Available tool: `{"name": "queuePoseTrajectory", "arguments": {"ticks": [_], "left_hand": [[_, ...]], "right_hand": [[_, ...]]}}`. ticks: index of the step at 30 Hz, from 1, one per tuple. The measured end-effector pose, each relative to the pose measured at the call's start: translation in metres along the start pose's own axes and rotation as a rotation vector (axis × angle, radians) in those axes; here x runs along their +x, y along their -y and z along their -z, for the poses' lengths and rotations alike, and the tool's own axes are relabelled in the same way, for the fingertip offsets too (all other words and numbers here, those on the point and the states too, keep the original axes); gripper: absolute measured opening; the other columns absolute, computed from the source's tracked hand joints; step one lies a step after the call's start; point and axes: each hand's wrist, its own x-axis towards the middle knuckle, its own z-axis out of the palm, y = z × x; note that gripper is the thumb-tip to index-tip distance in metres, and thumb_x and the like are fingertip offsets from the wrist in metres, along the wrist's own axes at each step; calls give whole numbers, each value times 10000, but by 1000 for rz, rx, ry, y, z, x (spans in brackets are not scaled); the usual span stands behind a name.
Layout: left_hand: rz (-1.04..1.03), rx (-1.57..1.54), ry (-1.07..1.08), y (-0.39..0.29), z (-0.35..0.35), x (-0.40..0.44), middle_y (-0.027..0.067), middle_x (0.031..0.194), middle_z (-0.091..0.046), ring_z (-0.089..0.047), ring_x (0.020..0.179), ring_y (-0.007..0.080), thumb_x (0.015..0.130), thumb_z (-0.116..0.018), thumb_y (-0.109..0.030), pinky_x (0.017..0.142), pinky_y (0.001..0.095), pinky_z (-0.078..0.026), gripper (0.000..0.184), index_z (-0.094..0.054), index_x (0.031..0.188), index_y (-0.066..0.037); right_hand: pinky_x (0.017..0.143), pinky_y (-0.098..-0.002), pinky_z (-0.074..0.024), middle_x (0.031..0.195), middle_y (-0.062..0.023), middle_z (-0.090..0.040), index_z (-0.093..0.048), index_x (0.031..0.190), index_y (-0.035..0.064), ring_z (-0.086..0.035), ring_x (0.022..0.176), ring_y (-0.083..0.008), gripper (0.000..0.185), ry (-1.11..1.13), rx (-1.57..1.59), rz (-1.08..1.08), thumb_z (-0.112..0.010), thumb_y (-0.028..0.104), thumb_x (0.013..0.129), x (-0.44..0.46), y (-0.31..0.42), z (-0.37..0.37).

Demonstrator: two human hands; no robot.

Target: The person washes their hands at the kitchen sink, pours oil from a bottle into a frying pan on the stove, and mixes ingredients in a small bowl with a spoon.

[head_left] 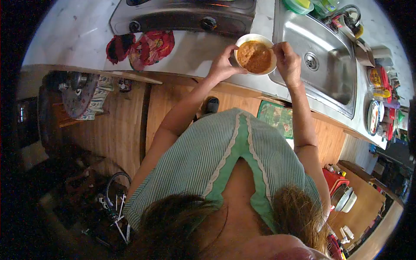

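A white bowl (253,36) holds a thick orange-brown food (255,56), lumpier on its left side. My left hand (225,65) grips the bowl from the left, with its fingers at the rim and side. On the other side, my right hand (288,63) is closed in a pinch at the bowl's right rim. What it pinches is hidden by the fingers. The bowl is over the counter's front edge, between the stove and the sink; whether it rests on the counter I cannot tell.
A steel sink (336,71) with a drain lies right of the bowl, and a faucet (350,9) stands behind it. The stove (182,19) is at the back left. Red patterned cloths (151,47) lie before it. Plates (373,117) and containers line the right counter.
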Motion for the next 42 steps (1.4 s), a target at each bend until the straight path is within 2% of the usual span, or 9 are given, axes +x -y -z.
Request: {"name": "queuePoseTrajectory", "arguments": {"ticks": [4,10,13,17,22,25,31,32,42], "left_hand": [[-6,0,2,-3,0,-3,150,1154,-582,-535,1102,269,479,-872,-263,906,363,-431,864,-449,1218,-118],[-16,-61,-13,11,-4,3,152,1169,-574,-538,1095,274,476,-871,-289,895,364,-436,869,-449,1217,-123],[-23,-74,1,12,-5,4,156,1179,-566,-537,1096,277,477,-870,-289,899,366,-435,868,-448,1217,-125],[-4,-9,2,9,-2,2,160,1176,-564,-536,1099,274,481,-871,-281,904,362,-434,860,-450,1214,-128],[-62,-121,3,16,-7,6,145,1154,-576,-545,1088,263,480,-875,-273,896,356,-442,839,-462,1198,-133],[-36,-52,-13,18,-5,6,136,1139,-584,-552,1075,261,478,-875,-270,890,357,-448,825,-472,1185,-134],[-66,-62,-47,18,-9,5,124,1107,-593,-565,1038,259,471,-875,-264,860,355,-457,809,-482,1166,-132],[-70,-60,-40,18,-9,6,123,1106,-593,-565,1034,259,468,-876,-263,858,354,-457,813,-482,1167,-132],[-80,-122,-16,19,-7,6,116,1131,-584,-565,1025,237,472,-884,-271,856,339,-451,846,-466,1191,-117]], "right_hand": [[563,-347,-510,773,-127,-647,-550,844,52,-650,686,-305,42,83,-144,56,-590,45,838,7,0,7],[565,-325,-512,770,-119,-651,-534,839,22,-668,690,-226,36,38,-60,-91,-569,23,848,-26,8,4],[586,-407,-497,753,-194,-618,-523,870,52,-620,724,-381,91,-5,146,-147,-584,17,812,-34,9,-3],[610,-373,-495,782,-182,-624,-533,876,46,-627,739,-374,96,18,193,-112,-569,-10,806,-3,12,7],[597,-379,-495,762,-168,-605,-534,901,47,-610,698,-356,125,254,-4,311,-564,-22,801,36,2,1],[591,-396,-489,775,-177,-598,-515,907,38,-587,679,-380,130,367,-131,229,-557,-26,801,32,5,2],[571,-293,-497,740,-110,-608,-503,884,4,-613,611,-187,66,221,181,-61,-559,21,856,11,-1,0],[593,-344,-493,724,-186,-590,-515,887,33,-605,622,-320,135,125,229,-141,-612,40,792,15,-12,-1],[632,-326,-500,754,-144,-627,-532,873,16,-645,694,-251,130,-10,291,-202,-599,-23,768,8,-21,-25]]}}
